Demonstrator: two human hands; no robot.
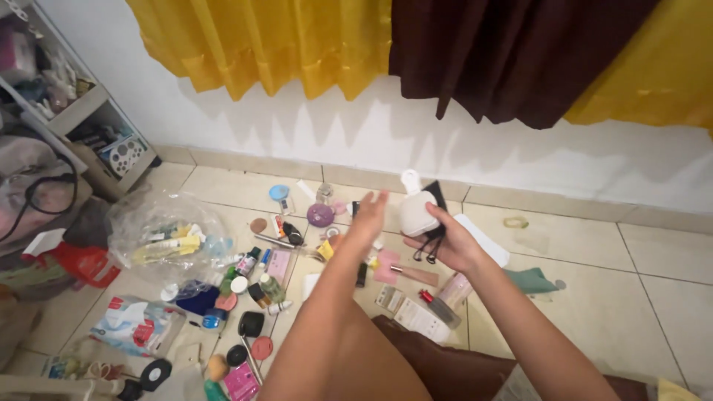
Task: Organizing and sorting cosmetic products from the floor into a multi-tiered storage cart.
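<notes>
Tiled floor [594,297], cream, meets a white wall under yellow curtains [260,41] and one dark brown curtain [512,52]. Open tiles lie to the right and along the skirting; the left half is crowded.

Right hand [445,241]: fingers curled around a white rounded device [416,212] with a black cord or strap [431,241] hanging beneath; item held above the floor, near the wall's foot, at the far edge of the clutter.

Left hand [369,215]: open, fingers spread and blurred, empty, just beside the white device; whether it touches cannot be told.

Below the hands: scattered cosmetics, including a purple round compact [321,215], small bottles, tubes, a pink packet [279,263] and a black compact [251,324].

Left of these: a clear plastic bag [163,230] holding tubes, a wipes packet [134,323], a red spray bottle [78,261].

Far left edge: a white shelf unit [89,111] with stored items.

Right of the hands: a teal cloth [531,281], a small ring [515,221], well apart from the pile.
</notes>
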